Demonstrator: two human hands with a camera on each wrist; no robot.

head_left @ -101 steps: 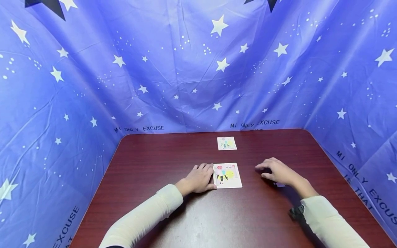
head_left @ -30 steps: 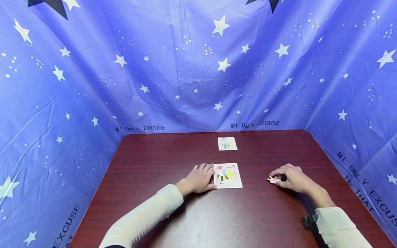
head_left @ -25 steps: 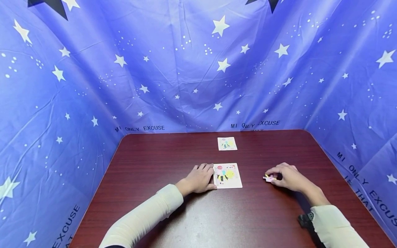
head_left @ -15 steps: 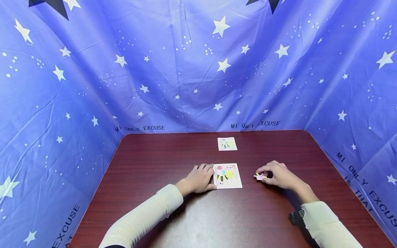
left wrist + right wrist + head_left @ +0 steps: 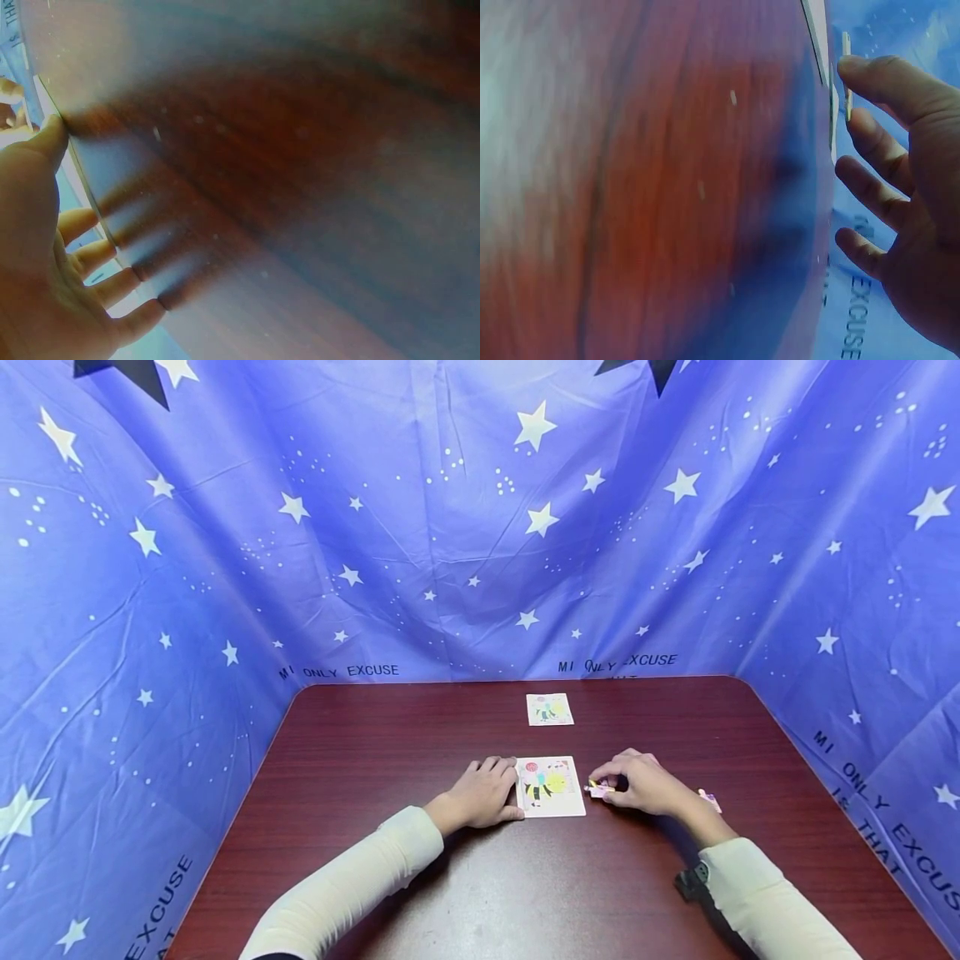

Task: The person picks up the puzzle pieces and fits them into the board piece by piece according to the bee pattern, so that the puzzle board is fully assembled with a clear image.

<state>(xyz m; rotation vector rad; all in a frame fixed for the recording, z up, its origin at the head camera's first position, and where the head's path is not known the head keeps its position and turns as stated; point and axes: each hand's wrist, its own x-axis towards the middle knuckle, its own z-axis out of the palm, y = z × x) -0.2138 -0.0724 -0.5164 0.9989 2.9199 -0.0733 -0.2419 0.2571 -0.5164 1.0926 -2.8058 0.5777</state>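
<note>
A square white puzzle board with a bee picture lies on the table. My left hand rests at its left edge, fingers fairly straight; in the left wrist view, thumb and fingertips touch the board's edge. Just off the right edge, my right hand pinches a pink and yellow puzzle piece between thumb and forefinger. Edge-on in the right wrist view, the thin piece stands apart from the board, the other fingers loosely bent. Beside the right wrist lies another pink and purple puzzle piece.
A smaller card with the same bee picture lies farther back on the dark red table. Blue cloth printed with stars hangs behind the table and along both sides. A black device sits at the right wrist.
My right hand, holding nothing at first, has picked up a puzzle piece and carried it left, close to the board. The other piece has come into view behind it. My left hand stays put.
</note>
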